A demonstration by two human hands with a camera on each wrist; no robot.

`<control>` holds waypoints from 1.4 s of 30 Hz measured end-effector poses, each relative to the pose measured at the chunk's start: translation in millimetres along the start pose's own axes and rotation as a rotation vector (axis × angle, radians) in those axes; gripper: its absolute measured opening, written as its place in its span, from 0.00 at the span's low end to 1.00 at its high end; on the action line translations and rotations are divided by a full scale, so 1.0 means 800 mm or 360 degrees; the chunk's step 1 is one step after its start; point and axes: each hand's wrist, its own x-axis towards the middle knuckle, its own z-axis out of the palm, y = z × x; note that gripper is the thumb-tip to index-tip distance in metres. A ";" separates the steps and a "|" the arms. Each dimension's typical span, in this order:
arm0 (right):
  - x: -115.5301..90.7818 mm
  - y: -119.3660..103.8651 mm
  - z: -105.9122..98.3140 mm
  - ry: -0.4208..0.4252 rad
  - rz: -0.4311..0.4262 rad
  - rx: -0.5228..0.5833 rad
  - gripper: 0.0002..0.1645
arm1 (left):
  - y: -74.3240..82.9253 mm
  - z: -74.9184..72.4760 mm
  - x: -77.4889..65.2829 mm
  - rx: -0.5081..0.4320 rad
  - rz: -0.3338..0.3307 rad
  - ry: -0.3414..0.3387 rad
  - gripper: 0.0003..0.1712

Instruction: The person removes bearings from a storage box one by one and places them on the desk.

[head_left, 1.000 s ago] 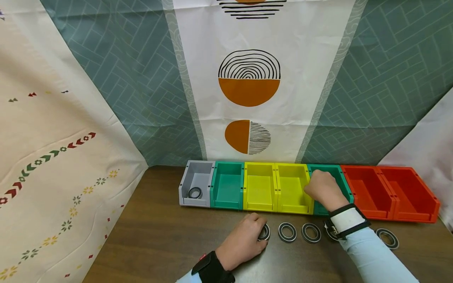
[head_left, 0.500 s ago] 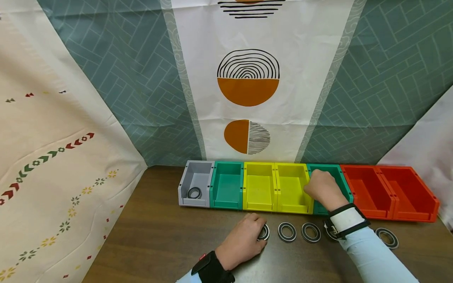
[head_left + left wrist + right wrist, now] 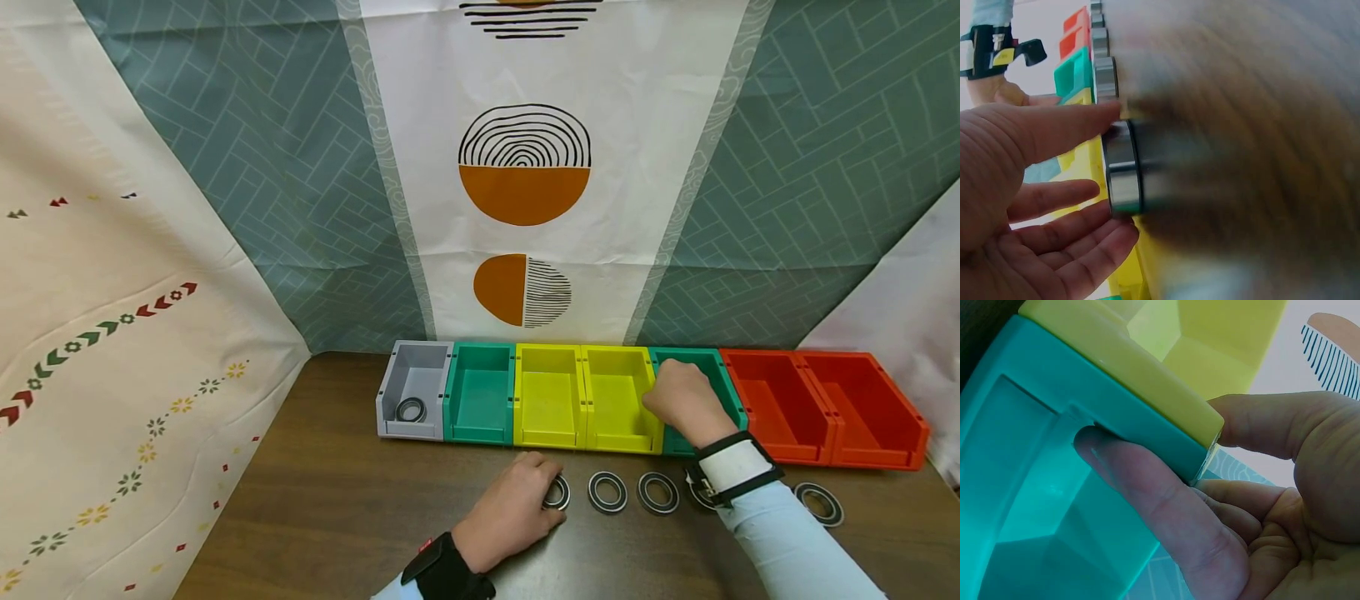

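In the head view, my left hand (image 3: 510, 510) rests at the table, its thumb and fingers around the edge of a ball bearing (image 3: 563, 493). The left wrist view shows that bearing's shiny rim (image 3: 1125, 189) between the thumb above and the fingertips below. My right hand (image 3: 688, 402) is at the right-hand green bin (image 3: 720, 375). Up close, the right wrist view has one finger inside the green bin (image 3: 1029, 456) and the thumb on the yellow bin (image 3: 1129, 365), pinching their adjoining walls. Part of the right fingers is hidden behind the bins.
Bins stand in a row at the back: grey (image 3: 388, 392) holding one bearing (image 3: 410, 409), green (image 3: 480, 387), yellow and red (image 3: 862, 400). More bearings lie on the table (image 3: 337, 500), including one (image 3: 607, 492), another (image 3: 658, 493) and one farther right (image 3: 819, 505). The right wrist partly covers another.
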 end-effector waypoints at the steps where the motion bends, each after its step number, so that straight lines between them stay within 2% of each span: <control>1: 0.000 0.000 0.000 0.0002 0.0000 0.0000 0.09 | 0.000 -0.001 -0.001 -0.0013 -0.0009 0.0003 0.29; 5: 0.000 0.000 -0.001 0.0011 -0.0006 0.0000 0.09 | -0.001 -0.011 -0.002 -0.0070 -0.0042 0.0048 0.30; 11: 0.000 0.000 0.000 0.0017 -0.0017 0.0002 0.09 | -0.009 -0.033 -0.001 -0.0099 -0.0035 0.0225 0.27; 14: 0.000 0.001 0.001 0.0021 -0.0025 0.0006 0.08 | -0.015 -0.043 -0.001 -0.0108 -0.0047 0.0339 0.25; 18: 0.000 0.002 0.001 0.0028 -0.0035 0.0009 0.08 | -0.022 -0.058 -0.001 -0.0124 -0.0114 0.0501 0.23; 24: -0.001 0.002 0.002 0.0013 -0.0018 0.0014 0.08 | -0.033 -0.080 0.000 -0.0113 -0.0189 0.0802 0.21; 30: -0.001 0.001 0.002 0.0009 -0.0013 0.0018 0.07 | -0.053 -0.093 0.000 -0.0091 -0.0328 0.1034 0.28; 35: -0.003 0.001 0.001 0.0004 -0.0012 0.0025 0.08 | -0.071 -0.094 0.001 -0.0038 -0.0427 0.1095 0.33; 42: -0.003 0.001 0.001 0.0025 -0.0032 0.0024 0.08 | -0.096 -0.087 0.002 0.0002 -0.0542 0.1035 0.31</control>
